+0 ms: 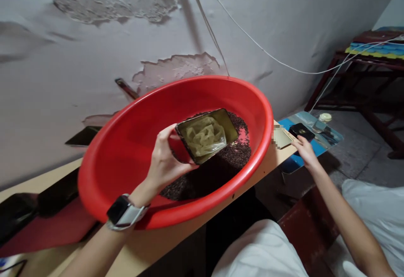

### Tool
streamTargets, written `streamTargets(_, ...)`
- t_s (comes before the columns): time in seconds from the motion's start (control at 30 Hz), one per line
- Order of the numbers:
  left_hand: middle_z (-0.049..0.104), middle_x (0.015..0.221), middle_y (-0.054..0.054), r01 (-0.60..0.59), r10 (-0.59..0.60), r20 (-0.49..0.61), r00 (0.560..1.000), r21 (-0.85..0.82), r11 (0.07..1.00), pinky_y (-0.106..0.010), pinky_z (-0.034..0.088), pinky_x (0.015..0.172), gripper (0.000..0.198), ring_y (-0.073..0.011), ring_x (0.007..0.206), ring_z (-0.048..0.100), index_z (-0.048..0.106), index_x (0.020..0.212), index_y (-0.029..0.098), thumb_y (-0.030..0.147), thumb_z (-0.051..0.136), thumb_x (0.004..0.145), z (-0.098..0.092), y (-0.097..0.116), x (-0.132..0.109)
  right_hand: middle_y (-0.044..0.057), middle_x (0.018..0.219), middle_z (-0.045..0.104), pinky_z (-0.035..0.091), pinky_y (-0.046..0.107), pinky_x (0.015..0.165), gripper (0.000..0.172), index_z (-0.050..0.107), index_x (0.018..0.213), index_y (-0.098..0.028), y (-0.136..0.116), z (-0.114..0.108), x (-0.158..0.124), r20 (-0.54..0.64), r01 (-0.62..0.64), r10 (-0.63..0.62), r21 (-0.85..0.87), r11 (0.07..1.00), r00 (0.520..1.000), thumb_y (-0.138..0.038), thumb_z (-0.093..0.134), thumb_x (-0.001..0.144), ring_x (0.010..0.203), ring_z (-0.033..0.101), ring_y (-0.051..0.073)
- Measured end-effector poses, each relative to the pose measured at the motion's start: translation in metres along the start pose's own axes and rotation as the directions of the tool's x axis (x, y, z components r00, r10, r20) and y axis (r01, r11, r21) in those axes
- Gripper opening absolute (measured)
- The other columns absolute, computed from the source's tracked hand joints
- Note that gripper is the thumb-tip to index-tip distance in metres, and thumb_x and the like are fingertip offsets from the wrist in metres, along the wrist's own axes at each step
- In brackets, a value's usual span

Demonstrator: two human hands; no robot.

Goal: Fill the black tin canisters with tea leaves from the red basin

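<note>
My left hand (164,159), with a watch on the wrist, holds a small dark rectangular tin (206,135) tilted over a big red plastic basin (126,142). A crumpled clear plastic bag lies inside the tin. Dark small grains (217,167) cover the bottom of the basin under the tin. My right hand (305,151) reaches out to the right, its fingertips on a black phone (301,131) that lies on a blue sheet (312,136) at the table's end.
The basin stands on a light wooden table (164,243) against a peeling wall. A small lidded jar (323,119) sits beyond the phone. White cables hang across the wall. A dark red wooden bench (362,71) stands at the far right. Dark flat items lie at the left.
</note>
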State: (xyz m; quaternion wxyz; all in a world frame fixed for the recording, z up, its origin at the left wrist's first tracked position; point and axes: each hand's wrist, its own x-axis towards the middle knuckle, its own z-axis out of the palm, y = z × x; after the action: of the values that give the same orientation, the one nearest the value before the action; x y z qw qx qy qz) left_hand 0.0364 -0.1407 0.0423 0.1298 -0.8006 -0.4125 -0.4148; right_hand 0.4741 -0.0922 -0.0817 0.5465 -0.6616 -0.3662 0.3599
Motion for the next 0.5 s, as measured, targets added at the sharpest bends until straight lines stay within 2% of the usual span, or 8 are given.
streamTargets(0.07, 0.050, 0.129, -0.013, -0.013, 0.013, 0.011, 1.000, -0.013, 1.000, -0.052, 0.054, 0.094, 0.101, -0.0293, 0.108, 0.058, 0.030, 0.147, 0.022, 0.037, 0.085, 0.063, 0.000, 0.003, 0.001, 0.013, 0.119, 0.065, 0.048, 0.044, 0.100, 0.037, 0.062, 0.106, -0.016, -0.028, -0.003, -0.022, -0.110, 0.286, -0.287, -0.019, 0.958, 0.952, -0.028, 0.067, 0.072, 0.113, 0.060, 0.025)
streamTargets(0.17, 0.050, 0.131, -0.015, -0.010, 0.013, 0.054, 0.998, -0.054, 0.998, -0.050, 0.053, 0.096, 0.104, -0.0323, 0.116, 0.057, 0.029, 0.145, 0.023, 0.040, 0.086, 0.060, -0.002, 0.008, 0.002, 0.009, 0.113, 0.068, 0.052, 0.043, 0.097, 0.026, 0.063, 0.111, -0.021, -0.092, 0.004, -0.073, -0.025, 0.698, -0.698, 0.006, 0.716, 0.716, -0.025, 0.058, 0.087, 0.106, 0.065, 0.023)
streamTargets(0.2, 0.050, 0.131, -0.016, -0.009, 0.014, 0.072, 0.997, -0.066, 0.998, -0.049, 0.054, 0.095, 0.106, -0.0324, 0.116, 0.057, 0.028, 0.145, 0.023, 0.041, 0.087, 0.059, -0.002, 0.009, 0.003, 0.008, 0.110, 0.069, 0.053, 0.042, 0.095, 0.025, 0.064, 0.112, -0.023, -0.115, 0.010, -0.090, 0.082, 0.801, -0.798, -0.002, 0.599, 0.597, -0.021, 0.055, 0.089, 0.104, 0.065, 0.022)
streamTargets(0.23, 0.050, 0.130, -0.016, -0.013, 0.019, 0.085, 0.996, -0.076, 0.997, -0.048, 0.055, 0.094, 0.107, -0.0324, 0.116, 0.058, 0.028, 0.145, 0.023, 0.041, 0.088, 0.058, -0.002, 0.010, 0.003, 0.007, 0.108, 0.070, 0.055, 0.039, 0.092, 0.025, 0.065, 0.111, -0.024, -0.136, 0.020, -0.105, 0.270, 0.890, -0.859, 0.018, 0.455, 0.434, -0.017, 0.053, 0.090, 0.103, 0.066, 0.021)
streamTargets(0.3, 0.050, 0.131, -0.017, -0.022, 0.031, 0.101, 0.994, -0.092, 0.996, -0.047, 0.055, 0.093, 0.108, -0.0331, 0.117, 0.057, 0.027, 0.144, 0.023, 0.042, 0.088, 0.058, -0.003, 0.011, 0.002, 0.007, 0.111, 0.070, 0.056, 0.034, 0.090, 0.028, 0.066, 0.111, -0.023, -0.170, 0.046, -0.125, 0.595, 0.970, -0.801, 0.145, 0.196, 0.073, -0.011, 0.048, 0.092, 0.104, 0.066, 0.018)
streamTargets(0.37, 0.049, 0.133, -0.018, -0.023, 0.034, 0.109, 0.993, -0.100, 0.995, -0.049, 0.054, 0.096, 0.108, -0.0344, 0.121, 0.055, 0.025, 0.144, 0.023, 0.043, 0.087, 0.058, -0.003, 0.012, 0.002, 0.010, 0.116, 0.068, 0.056, 0.032, 0.088, 0.032, 0.067, 0.109, -0.018, -0.190, 0.079, -0.132, 0.736, 0.982, -0.667, 0.183, 0.034, -0.114, -0.006, 0.043, 0.092, 0.106, 0.065, 0.018)
streamTargets(0.43, 0.048, 0.134, -0.018, -0.007, 0.018, 0.112, 0.994, -0.097, 0.995, -0.051, 0.052, 0.098, 0.110, -0.0357, 0.124, 0.053, 0.024, 0.145, 0.024, 0.043, 0.088, 0.057, -0.003, 0.012, 0.002, 0.013, 0.109, 0.069, 0.055, 0.033, 0.083, 0.031, 0.068, 0.103, -0.013, -0.200, 0.112, -0.128, 0.847, 0.987, -0.508, 0.132, -0.088, -0.158, -0.002, 0.043, 0.090, 0.099, 0.065, 0.020)
streamTargets(0.5, 0.048, 0.135, -0.019, 0.006, 0.004, 0.108, 0.994, -0.092, 0.996, -0.053, 0.051, 0.100, 0.112, -0.0365, 0.124, 0.053, 0.023, 0.145, 0.024, 0.042, 0.088, 0.056, -0.002, 0.011, 0.002, 0.013, 0.094, 0.070, 0.052, 0.032, 0.074, 0.028, 0.070, 0.093, -0.010, -0.203, 0.139, -0.123, 0.931, 0.984, -0.348, 0.057, -0.166, -0.113, -0.001, 0.045, 0.088, 0.086, 0.066, 0.019)
